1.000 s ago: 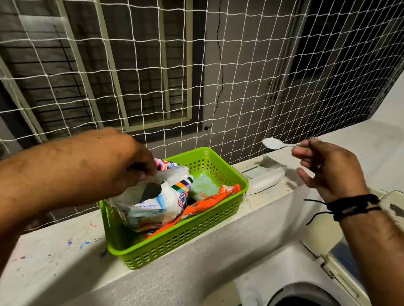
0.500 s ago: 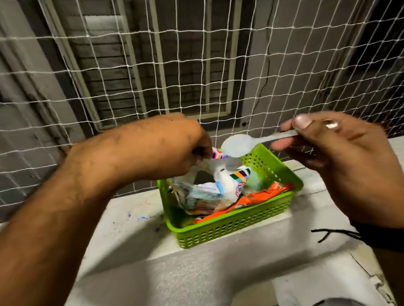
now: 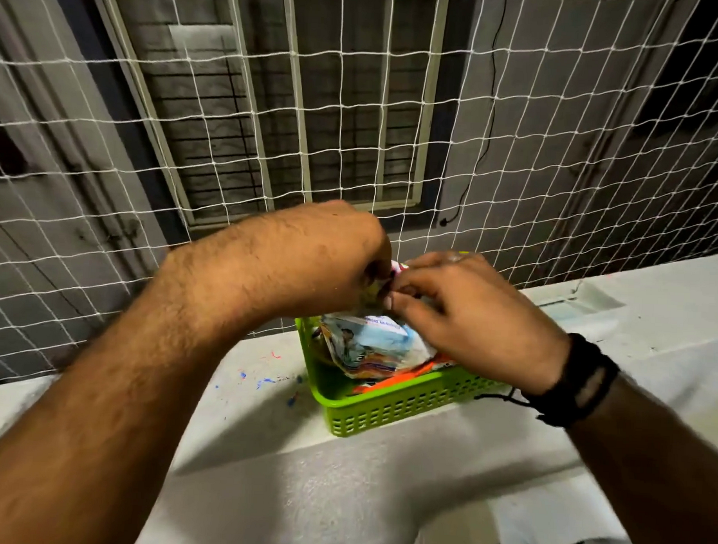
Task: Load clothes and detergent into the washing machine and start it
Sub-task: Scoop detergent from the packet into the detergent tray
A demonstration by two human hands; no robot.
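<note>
A white and blue detergent packet [image 3: 377, 345] stands in a lime green plastic basket [image 3: 397, 407] on a pale ledge [image 3: 243, 390]. My left hand [image 3: 317, 262] pinches the packet's top edge from the left. My right hand [image 3: 469, 316] has its fingers closed at the same top edge, covering the packet's opening. The white spoon seen earlier in my right hand is hidden now. An orange packet [image 3: 394, 383] lies under the detergent packet. Only a white corner of the washing machine [image 3: 543, 534] shows at the bottom right.
A white rope net [image 3: 354, 129] closes off the space behind the ledge, with a barred window beyond it. Blue and red paint specks [image 3: 264, 380] mark the ledge left of the basket. A black corded band [image 3: 577, 381] circles my right wrist.
My right hand has come down and left with the spoon to the packet's top, meeting my left hand. The spoon is now out of sight. The view has shifted left.
</note>
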